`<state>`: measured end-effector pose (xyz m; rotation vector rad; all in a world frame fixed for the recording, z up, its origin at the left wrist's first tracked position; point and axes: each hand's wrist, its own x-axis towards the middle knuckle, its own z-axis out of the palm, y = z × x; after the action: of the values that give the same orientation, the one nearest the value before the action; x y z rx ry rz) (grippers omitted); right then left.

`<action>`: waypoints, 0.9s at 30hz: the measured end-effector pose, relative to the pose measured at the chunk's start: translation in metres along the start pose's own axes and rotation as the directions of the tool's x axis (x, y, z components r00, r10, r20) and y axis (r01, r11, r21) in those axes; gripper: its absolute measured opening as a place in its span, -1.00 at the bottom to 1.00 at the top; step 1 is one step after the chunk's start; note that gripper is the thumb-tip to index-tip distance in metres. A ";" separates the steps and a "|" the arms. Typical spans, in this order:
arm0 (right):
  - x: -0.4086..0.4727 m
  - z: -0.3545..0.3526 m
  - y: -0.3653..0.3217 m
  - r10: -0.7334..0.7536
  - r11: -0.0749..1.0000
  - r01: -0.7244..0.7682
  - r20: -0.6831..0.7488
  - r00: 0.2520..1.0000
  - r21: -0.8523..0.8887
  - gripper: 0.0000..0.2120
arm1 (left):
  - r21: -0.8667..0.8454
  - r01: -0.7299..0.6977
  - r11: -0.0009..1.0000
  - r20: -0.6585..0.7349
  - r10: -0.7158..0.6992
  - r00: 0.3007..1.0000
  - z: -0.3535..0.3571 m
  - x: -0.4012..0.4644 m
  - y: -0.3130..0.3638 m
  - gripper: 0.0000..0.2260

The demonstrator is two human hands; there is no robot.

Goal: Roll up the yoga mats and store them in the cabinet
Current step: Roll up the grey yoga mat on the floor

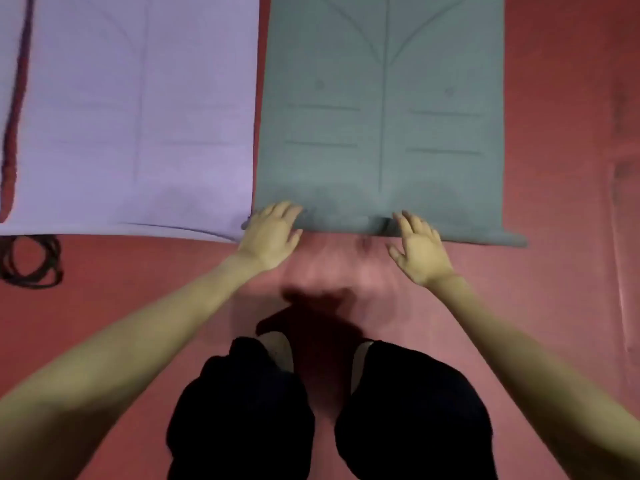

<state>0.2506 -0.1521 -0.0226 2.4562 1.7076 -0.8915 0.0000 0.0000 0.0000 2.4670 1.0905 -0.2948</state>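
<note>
Knees nearest; your left hand point(272, 233) and right hand point(419, 247), fingers flat, press green mat point(381, 133)'s started roll; push toward 12 o'clock evenly.

Red floor covering point(571, 168), coiled black cord point(31, 261) at left, dark strap point(15, 109) along left edge

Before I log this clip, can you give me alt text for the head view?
A person kneeling on a red floor presses the left hand and right hand flat on the rolled near end of a grey-green yoga mat. A lilac yoga mat lies flat beside it.
</note>
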 end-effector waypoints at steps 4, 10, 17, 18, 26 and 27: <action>0.021 0.056 0.029 -0.162 0.980 0.191 -0.340 0.926 0.051 -0.46 | -0.040 -0.121 0.992 -0.154 0.114 0.982 0.056 0.026 -0.014 -0.57; 0.047 0.106 0.059 -0.265 0.944 0.328 -0.640 0.721 -0.020 -0.65 | 0.045 -0.286 0.957 -0.401 0.279 0.872 0.111 0.049 -0.032 -0.70; 0.058 0.131 0.083 -0.295 0.944 0.288 -0.806 0.513 -0.161 -0.71 | 0.191 -0.376 0.907 -0.584 0.413 0.699 0.138 0.059 -0.046 -0.78; 0.056 0.133 0.085 -0.287 0.949 0.265 -0.814 0.505 -0.170 -0.71 | 0.227 -0.373 0.900 -0.595 0.431 0.678 0.139 0.058 -0.046 -0.80; 0.048 0.142 0.105 -0.306 0.952 0.193 -0.781 0.544 -0.238 -0.61 | 0.276 -0.322 0.906 -0.575 0.423 0.700 0.147 0.049 -0.047 -0.74; 0.048 0.141 0.107 -0.308 0.951 0.211 -0.770 0.559 -0.227 -0.67 | 0.257 -0.323 0.911 -0.559 0.413 0.719 0.148 0.049 -0.047 -0.75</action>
<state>0.2928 -0.1998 -0.1943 2.7507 2.2972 0.4736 -0.0051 -0.0083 -0.1625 2.9233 0.7588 0.6131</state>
